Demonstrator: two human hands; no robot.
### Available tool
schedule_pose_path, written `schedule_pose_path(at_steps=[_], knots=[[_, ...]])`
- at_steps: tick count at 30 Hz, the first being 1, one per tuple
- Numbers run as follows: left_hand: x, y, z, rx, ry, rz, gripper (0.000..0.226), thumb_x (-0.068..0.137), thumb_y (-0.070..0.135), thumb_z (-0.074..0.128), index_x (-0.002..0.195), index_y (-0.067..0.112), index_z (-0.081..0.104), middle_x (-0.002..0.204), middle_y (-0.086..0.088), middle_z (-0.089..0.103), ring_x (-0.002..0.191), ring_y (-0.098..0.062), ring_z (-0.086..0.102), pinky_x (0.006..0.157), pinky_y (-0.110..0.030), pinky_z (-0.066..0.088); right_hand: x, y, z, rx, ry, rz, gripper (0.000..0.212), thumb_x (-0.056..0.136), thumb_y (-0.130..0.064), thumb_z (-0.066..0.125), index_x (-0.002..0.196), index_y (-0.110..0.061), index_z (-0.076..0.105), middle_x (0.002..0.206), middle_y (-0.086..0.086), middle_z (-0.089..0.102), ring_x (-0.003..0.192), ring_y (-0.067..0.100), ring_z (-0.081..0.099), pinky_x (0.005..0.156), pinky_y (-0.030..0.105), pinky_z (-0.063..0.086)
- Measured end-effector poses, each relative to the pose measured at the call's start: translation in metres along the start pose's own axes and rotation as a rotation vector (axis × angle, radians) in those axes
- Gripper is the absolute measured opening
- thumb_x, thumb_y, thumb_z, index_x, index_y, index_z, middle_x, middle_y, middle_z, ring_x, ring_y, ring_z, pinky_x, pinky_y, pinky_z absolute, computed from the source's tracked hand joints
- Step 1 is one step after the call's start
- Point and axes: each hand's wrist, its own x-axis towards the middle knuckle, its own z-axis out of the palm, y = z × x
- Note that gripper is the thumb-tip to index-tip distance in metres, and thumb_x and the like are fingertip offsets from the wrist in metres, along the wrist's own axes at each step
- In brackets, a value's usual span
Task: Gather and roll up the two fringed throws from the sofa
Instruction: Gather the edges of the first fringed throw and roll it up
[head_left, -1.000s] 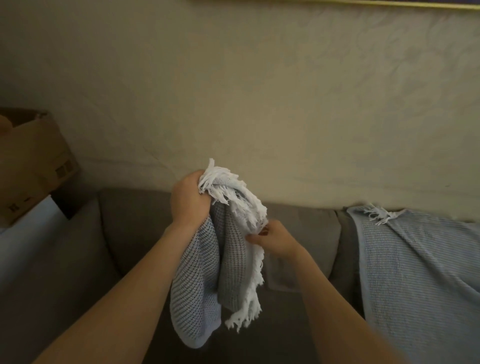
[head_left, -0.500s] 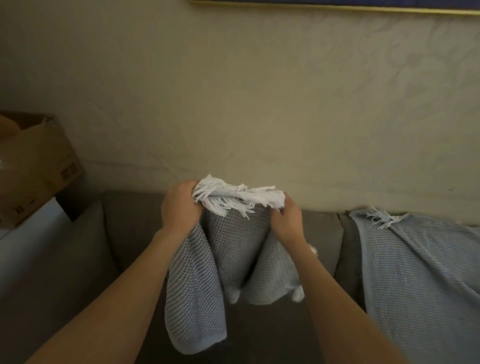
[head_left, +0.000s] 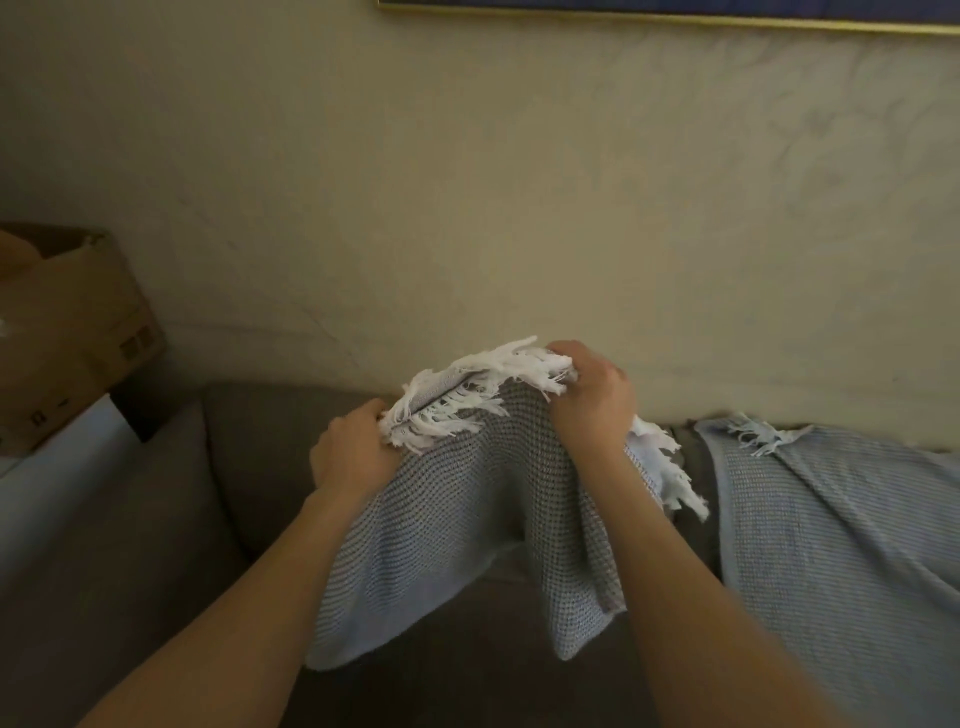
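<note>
Rolling looks barely begun: left hand (head_left: 353, 457) and right hand (head_left: 592, 400), fingers (head_left: 571, 358) curled tight, hold one throw (head_left: 467, 519) by its fringed edge above the sofa (head_left: 249, 467); the second throw (head_left: 831, 545) lies draped there, untouched.

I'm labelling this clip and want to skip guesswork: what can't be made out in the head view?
All head view.
Fingertips of left hand and right hand: buried in the white fringe of the held grey waffle-knit throw.
Pale blue fringed throw on the grey sofa: cut by right and bottom edges.
Gold-framed picture: cut by the top edge.
Brown cardboard box: cut by left edge, markings too small.
</note>
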Motion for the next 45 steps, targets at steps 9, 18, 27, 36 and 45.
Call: schedule_pose_path(at_steps=[9, 18, 27, 36, 45], knots=[[-0.008, -0.009, 0.011, -0.175, -0.134, 0.03, 0.036, 0.093, 0.025, 0.068, 0.059, 0.023, 0.056, 0.059, 0.008, 0.062, 0.061, -0.018, 0.063, 0.057, -0.031, 0.039, 0.006, 0.008, -0.012, -0.002, 0.08, -0.145, 0.06, 0.061, 0.016, 0.064, 0.107, -0.021, 0.077, 0.091, 0.002, 0.076, 0.069, 0.028, 0.068, 0.055, 0.041, 0.057], [-0.008, -0.015, 0.012, -0.046, -0.005, 0.021, 0.045, 0.092, 0.067, 0.063, 0.074, 0.026, 0.067, 0.069, 0.01, 0.067, 0.066, -0.017, 0.065, 0.059, -0.031, 0.05, 0.009, 0.009, -0.022, -0.066, 0.029, 0.108, 0.031, 0.074, 0.001, 0.062, 0.089, -0.025, 0.071, 0.065, -0.006, 0.06, 0.059, 0.023, 0.055, 0.048, 0.027, 0.035], [-0.002, -0.009, 0.004, 0.077, -0.144, -0.1, 0.065, 0.081, 0.088, 0.058, 0.076, 0.024, 0.069, 0.078, 0.003, 0.07, 0.074, -0.021, 0.069, 0.066, -0.036, 0.06, 0.011, 0.018, -0.022, -0.139, -0.202, 0.445, 0.018, 0.081, -0.024, 0.061, 0.069, -0.012, 0.062, 0.062, 0.002, 0.062, 0.057, 0.02, 0.056, 0.051, 0.024, 0.034], [0.007, 0.054, 0.012, -0.651, -0.46, -0.643, 0.046, 0.099, 0.049, 0.047, 0.117, 0.011, 0.068, 0.1, -0.007, 0.072, 0.086, -0.026, 0.068, 0.075, -0.035, 0.056, -0.029, 0.009, 0.022, -0.024, -0.391, 0.641, 0.058, 0.094, -0.058, 0.058, 0.109, -0.005, 0.073, 0.105, 0.019, 0.072, 0.102, 0.041, 0.069, 0.082, 0.038, 0.052], [-0.003, 0.073, 0.031, -0.795, -0.605, -0.615, 0.037, 0.106, 0.008, 0.037, 0.109, 0.01, 0.073, 0.086, -0.012, 0.077, 0.073, -0.026, 0.07, 0.062, -0.038, 0.061, -0.096, -0.005, 0.042, 0.129, -0.618, 0.205, 0.046, 0.092, -0.044, 0.061, 0.061, -0.015, 0.045, 0.068, -0.001, 0.052, 0.057, 0.013, 0.051, 0.051, 0.033, 0.039]])
